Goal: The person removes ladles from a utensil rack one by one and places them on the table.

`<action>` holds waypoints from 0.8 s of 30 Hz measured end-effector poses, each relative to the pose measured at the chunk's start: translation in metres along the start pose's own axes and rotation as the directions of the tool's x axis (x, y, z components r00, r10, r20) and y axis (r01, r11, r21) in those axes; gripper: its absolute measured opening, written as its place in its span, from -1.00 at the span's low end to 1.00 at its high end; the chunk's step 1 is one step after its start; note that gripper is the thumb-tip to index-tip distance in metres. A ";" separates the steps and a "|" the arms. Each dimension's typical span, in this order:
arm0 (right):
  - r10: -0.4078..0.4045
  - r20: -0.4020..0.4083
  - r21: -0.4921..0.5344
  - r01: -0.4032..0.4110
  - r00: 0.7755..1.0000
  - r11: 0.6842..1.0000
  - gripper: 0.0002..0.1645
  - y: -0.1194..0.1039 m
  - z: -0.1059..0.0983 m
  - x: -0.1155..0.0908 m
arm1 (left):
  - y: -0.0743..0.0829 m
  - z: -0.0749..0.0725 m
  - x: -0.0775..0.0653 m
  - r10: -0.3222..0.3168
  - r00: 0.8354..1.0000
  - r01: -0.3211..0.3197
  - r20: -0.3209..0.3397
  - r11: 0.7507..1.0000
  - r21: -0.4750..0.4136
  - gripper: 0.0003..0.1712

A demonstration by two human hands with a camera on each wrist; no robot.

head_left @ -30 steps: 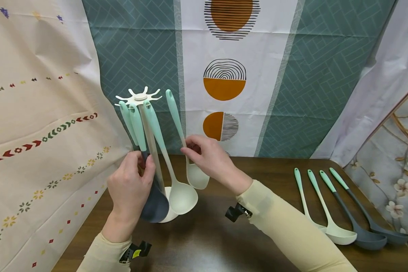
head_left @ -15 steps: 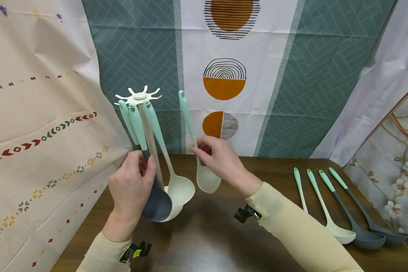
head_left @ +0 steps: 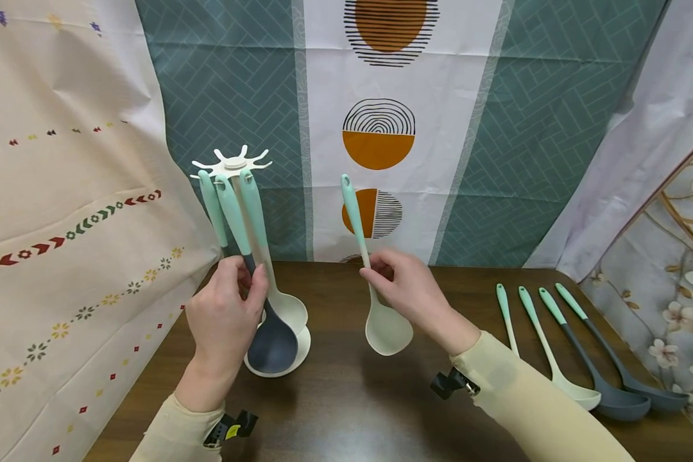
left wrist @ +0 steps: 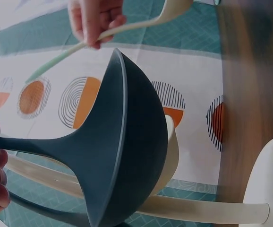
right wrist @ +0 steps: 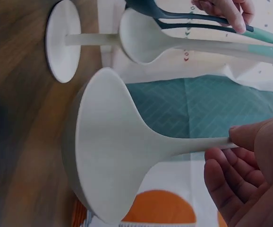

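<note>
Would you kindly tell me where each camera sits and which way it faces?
Head: on the person's head, facing forward and down at the stand; left hand, right hand and sleeves show.
Left wrist: on that wrist, facing the dark ladle; left hand at the left edge, right hand at top.
Right wrist: on that wrist, facing the pale ladle, the stand beyond; right hand at lower right, left hand at top.
Both wrist views share these two ladles and the stand's base.
</note>
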State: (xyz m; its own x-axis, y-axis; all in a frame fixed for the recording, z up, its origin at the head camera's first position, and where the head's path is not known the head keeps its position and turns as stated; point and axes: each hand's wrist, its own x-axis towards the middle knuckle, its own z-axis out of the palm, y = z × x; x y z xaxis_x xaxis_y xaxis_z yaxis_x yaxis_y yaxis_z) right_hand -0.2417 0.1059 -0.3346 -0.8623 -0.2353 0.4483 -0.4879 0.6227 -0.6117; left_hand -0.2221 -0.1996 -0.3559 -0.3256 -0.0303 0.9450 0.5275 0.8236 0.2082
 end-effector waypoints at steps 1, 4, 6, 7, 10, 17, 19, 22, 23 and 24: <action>0.011 0.000 -0.005 -0.011 1.000 1.000 -0.94 0.003 -0.001 -0.003 | 0.000 0.000 0.000 0.000 1.000 0.000 0.003 1.000 0.000 -0.68; 0.044 -0.007 -0.031 -0.045 0.999 0.999 -0.93 0.014 -0.006 -0.013 | 0.000 0.000 -0.001 0.001 1.000 -0.001 0.012 1.000 -0.004 -0.69; 0.064 -0.015 -0.056 -0.065 0.998 0.996 -0.92 0.023 -0.009 -0.020 | 0.000 0.000 -0.001 0.002 1.000 -0.001 0.019 1.000 -0.008 -0.71; 0.077 -0.019 -0.066 -0.078 0.997 0.995 -0.92 0.027 -0.010 -0.023 | 0.000 0.000 -0.001 0.001 1.000 -0.001 0.022 1.000 -0.009 -0.71; 0.113 -0.023 -0.103 -0.115 0.993 0.988 -0.92 0.038 -0.014 -0.031 | 0.000 -0.001 -0.001 0.001 1.000 -0.001 0.027 1.000 -0.009 -0.72; 0.165 -0.014 -0.148 -0.165 0.986 0.975 -0.91 0.057 -0.023 -0.047 | 0.000 -0.002 -0.002 0.000 1.000 0.000 0.028 1.000 -0.004 -0.72; 0.174 -0.017 -0.156 -0.174 0.985 0.972 -0.91 0.061 -0.025 -0.050 | 0.000 -0.002 -0.002 0.001 1.000 -0.001 0.027 1.000 -0.006 -0.72; 0.188 -0.022 -0.172 -0.189 0.982 0.967 -0.90 0.068 -0.028 -0.055 | 0.001 -0.001 -0.002 0.004 1.000 -0.004 0.028 1.000 -0.006 -0.71; 0.195 -0.024 -0.177 -0.196 0.981 0.965 -0.90 0.070 -0.029 -0.057 | 0.001 -0.001 -0.002 0.005 1.000 -0.005 0.028 1.000 -0.006 -0.71; 0.201 -0.026 -0.182 -0.203 0.979 0.962 -0.89 0.073 -0.030 -0.058 | 0.001 -0.001 -0.001 0.006 1.000 -0.005 0.029 1.000 -0.008 -0.71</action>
State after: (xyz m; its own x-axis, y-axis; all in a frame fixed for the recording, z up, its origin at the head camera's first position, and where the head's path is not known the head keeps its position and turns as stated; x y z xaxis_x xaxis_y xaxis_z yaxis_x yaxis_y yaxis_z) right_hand -0.2230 0.1876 -0.3858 -0.9391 -0.0856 0.3329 -0.2701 0.7828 -0.5605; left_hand -0.2203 -0.1989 -0.3567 -0.3452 -0.0092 0.9385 0.5353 0.8194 0.2049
